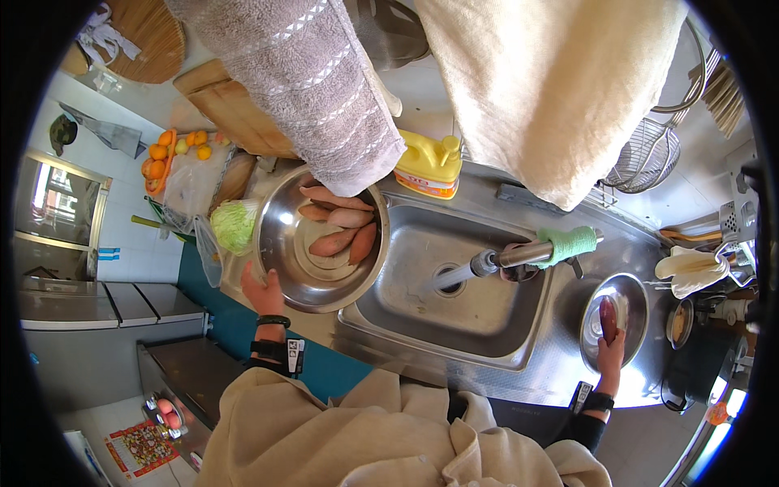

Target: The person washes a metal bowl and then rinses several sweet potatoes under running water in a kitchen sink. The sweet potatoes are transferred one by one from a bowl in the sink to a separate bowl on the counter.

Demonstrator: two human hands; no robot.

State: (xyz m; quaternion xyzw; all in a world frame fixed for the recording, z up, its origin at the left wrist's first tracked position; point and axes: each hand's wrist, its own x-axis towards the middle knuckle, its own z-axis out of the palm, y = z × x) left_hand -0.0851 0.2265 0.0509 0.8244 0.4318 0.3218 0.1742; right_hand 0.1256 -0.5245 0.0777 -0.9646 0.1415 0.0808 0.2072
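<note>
My right hand (611, 352) holds a wet-looking, purple-red sweet potato (607, 319) by its near end, over a small steel basin (636, 298) on the right counter. At the left, my left hand (265, 294) is at the rim of a large steel basin (286, 268), thumb on the inner side and fingers outside. Several reddish-brown sweet potatoes (350, 218) lie in that large basin, partly covered by a hanging towel. Between the basins is a steel sink (414, 329). Water (451, 277) runs from the faucet (517, 255) towards the drain.
A green cloth (566, 245) wraps the faucet. Behind the sink stands a yellow jug (428, 163). A grey towel (304, 91) and a cream cloth (548, 91) hang overhead. Cabbage (234, 226) and a plastic bag (208, 255) sit left; a black pot (694, 371) is far right.
</note>
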